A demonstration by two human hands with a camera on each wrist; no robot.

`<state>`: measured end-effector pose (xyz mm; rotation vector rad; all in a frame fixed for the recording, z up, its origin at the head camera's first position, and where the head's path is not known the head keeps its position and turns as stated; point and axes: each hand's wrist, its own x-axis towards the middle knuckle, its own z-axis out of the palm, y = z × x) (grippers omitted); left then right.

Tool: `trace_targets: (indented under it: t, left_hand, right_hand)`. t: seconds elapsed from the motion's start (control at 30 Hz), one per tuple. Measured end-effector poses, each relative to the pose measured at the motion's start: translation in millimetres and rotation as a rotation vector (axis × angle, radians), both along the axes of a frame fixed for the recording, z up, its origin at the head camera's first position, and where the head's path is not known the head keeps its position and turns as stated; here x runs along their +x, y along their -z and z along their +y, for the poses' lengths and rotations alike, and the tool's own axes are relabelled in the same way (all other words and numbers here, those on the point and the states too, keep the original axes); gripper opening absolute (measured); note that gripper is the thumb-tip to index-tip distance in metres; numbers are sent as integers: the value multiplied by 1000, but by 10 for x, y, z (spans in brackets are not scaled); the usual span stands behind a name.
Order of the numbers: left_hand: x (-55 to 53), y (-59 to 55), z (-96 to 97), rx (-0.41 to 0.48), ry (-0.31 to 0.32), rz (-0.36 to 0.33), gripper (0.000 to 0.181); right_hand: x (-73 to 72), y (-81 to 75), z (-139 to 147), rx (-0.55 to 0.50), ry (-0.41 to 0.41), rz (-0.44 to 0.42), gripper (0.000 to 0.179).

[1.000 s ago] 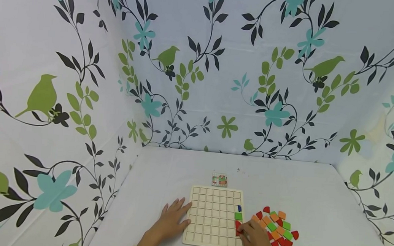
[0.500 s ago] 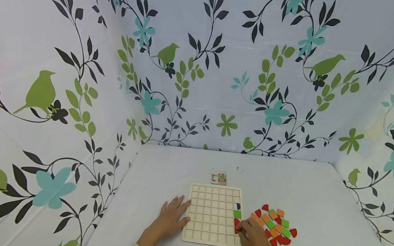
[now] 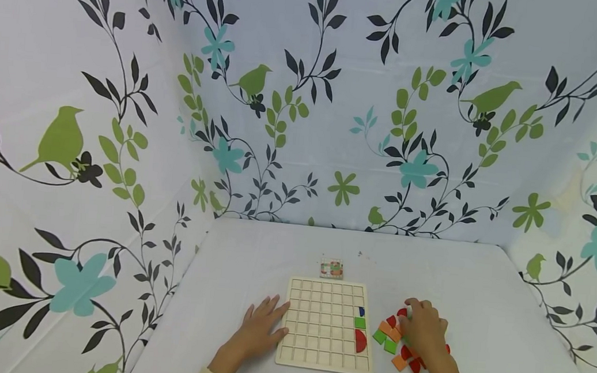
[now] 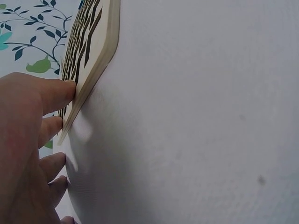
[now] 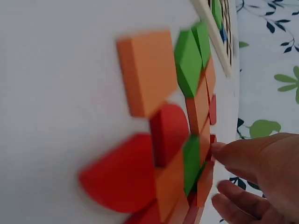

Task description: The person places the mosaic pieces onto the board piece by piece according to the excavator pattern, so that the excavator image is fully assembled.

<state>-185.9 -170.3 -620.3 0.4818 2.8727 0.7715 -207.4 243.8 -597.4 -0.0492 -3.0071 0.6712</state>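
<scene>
My left hand (image 3: 258,329) lies with its fingers spread at the left edge of a pale wooden grid board (image 3: 314,329); in the left wrist view the thumb (image 4: 60,95) touches the rim. Along the board's right column lie a small blue piece (image 3: 361,311), a green square (image 3: 360,322) and a red half-round shape (image 3: 360,341). My right hand (image 3: 426,331) is over a loose pile of red, green and orange tiles, hiding part of it. In the right wrist view its thumb and fingers are apart, close to the tiles, with nothing visibly held.
Behind the board lies a small card (image 3: 331,268) with a coloured pattern. Loose green (image 3: 390,346) and orange (image 3: 399,363) tiles lie between the board and my right hand. A white cloth (image 3: 251,264) covers the table, with patterned curtains behind and beside it.
My right hand has left the red shape on the board and moved right, over the pile. Several tiles there have shifted, with green ones now nearer the board. My left hand stays put.
</scene>
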Motion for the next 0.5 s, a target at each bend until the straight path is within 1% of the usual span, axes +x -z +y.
trace_targets:
  t: [0.07, 0.2, 0.37, 0.5]
  left_hand:
    - [-4, 3, -9, 4, -2, -6, 64]
    - [-11, 5, -14, 5, -7, -10, 64]
    - [-15, -9, -15, 18, -4, -4, 63]
    - [-13, 6, -12, 24, -4, -9, 63]
  right_hand:
    - [-82, 11, 48, 7, -17, -14, 34]
    - [-198, 15, 57, 33, -44, -29, 25]
    - [-307, 79, 37, -4, -33, -28, 26]
    - [-351, 109, 2, -31, -43, -18, 30]
